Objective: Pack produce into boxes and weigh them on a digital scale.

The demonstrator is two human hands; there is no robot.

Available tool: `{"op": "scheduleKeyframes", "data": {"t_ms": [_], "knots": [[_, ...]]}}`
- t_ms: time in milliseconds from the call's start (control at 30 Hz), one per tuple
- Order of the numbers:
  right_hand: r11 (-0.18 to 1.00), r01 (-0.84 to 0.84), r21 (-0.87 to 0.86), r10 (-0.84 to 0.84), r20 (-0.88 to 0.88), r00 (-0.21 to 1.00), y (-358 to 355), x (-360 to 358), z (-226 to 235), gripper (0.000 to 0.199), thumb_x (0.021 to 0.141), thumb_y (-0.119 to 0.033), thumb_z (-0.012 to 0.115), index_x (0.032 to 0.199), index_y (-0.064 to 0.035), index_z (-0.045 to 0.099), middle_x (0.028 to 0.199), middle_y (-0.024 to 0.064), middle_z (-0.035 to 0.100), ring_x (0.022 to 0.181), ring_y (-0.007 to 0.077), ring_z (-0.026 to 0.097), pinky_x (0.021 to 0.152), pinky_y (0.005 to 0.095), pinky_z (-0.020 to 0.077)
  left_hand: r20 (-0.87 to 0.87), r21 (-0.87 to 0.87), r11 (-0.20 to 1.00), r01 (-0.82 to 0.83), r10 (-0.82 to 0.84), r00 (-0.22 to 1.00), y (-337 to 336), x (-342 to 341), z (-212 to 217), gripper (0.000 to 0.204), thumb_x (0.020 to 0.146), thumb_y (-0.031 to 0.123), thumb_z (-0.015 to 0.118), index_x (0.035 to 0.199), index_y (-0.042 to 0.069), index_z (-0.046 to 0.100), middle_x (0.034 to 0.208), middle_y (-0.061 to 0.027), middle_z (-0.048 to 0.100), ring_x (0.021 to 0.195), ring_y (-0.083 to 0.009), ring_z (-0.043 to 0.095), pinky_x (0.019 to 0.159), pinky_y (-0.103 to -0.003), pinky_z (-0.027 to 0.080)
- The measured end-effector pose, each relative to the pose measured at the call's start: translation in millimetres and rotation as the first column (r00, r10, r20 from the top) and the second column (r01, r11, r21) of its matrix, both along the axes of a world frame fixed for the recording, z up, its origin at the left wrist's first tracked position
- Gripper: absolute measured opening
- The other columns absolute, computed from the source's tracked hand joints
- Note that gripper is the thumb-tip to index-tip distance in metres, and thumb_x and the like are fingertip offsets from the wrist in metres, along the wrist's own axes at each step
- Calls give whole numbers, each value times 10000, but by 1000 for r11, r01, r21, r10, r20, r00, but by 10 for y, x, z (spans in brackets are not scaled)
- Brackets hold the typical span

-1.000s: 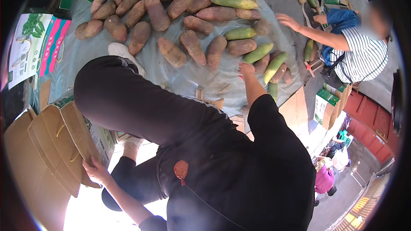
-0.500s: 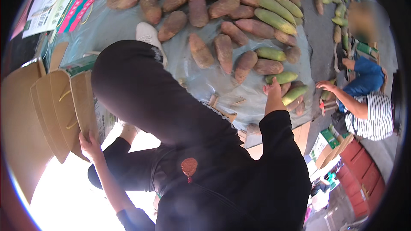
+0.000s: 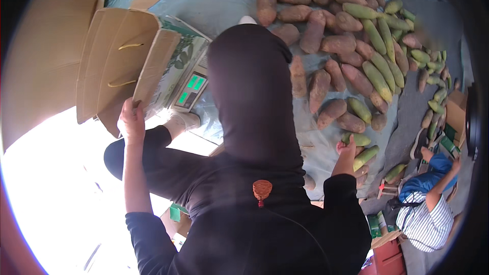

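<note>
My left hand (image 3: 132,120) pinches the lower edge of an open cardboard carton (image 3: 150,69) with yellow cord handles. The carton stands beside a scale with a lit green display (image 3: 192,89). On the right, my right hand (image 3: 347,148) is closed round the near end of a green radish (image 3: 359,139), which lies low at the near edge of the pile. Another green radish (image 3: 365,157) sits just beside it, over reddish-brown root vegetables. More reddish-brown roots (image 3: 320,90) and long green radishes (image 3: 377,79) spread beyond my knee.
A bluish plastic sheet (image 3: 204,5) lies under the vegetables. My bent leg (image 3: 249,91) stands between both hands. At the right, a person in a striped shirt (image 3: 425,219) sits by a small stool (image 3: 389,188) and another heap of radishes (image 3: 433,79). Bright glare fills the lower left.
The view has swung left, so the carton and scale show more fully. Both hands keep their places, left on the carton and right at the green radish. The other person's arm has moved.
</note>
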State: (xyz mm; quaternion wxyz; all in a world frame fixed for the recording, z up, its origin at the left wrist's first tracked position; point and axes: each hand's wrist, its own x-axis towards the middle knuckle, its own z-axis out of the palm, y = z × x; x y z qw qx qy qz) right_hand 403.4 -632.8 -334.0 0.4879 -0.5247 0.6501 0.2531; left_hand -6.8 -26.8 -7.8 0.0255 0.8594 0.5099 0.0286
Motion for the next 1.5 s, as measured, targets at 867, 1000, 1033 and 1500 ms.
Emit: {"op": "scheduleKeyframes", "data": {"t_ms": [867,1000,1033,1500], "knots": [[-109,-905,-412,460,786,-413,3692,175,3344,532,719,39,639,1219,-11,466,1118,46,547,1006,137,522,853,287,438,44,21,993,114,-115,992,-42,-26,29,108,819,88,554,922,76,525,809,-96,591,777,-281,610,666,-401,485],[-280,-717,-639,125,716,-687,4871,-98,4133,584,678,-14,709,1218,-13,487,1086,60,565,1024,146,537,857,290,454,-1,-14,999,49,-50,999,-54,-79,23,125,822,93,550,944,72,530,842,-114,601,814,-314,606,688,-411,487],[-277,-582,-764,51,593,-803,5106,-191,4226,580,663,-34,724,1203,-25,513,1066,78,586,1009,180,565,856,314,462,21,10,998,66,-66,998,-52,-85,-7,143,825,93,545,966,74,537,861,-118,606,819,-321,606,687,-417,490],[89,-611,-787,124,617,-777,5899,-703,3505,411,744,-233,702,1114,-92,592,1077,123,615,1025,337,559,873,447,429,35,43,990,131,-133,991,27,-82,-130,229,855,113,549,1065,27,519,989,-192,614,869,-380,601,687,-457,474]]}}
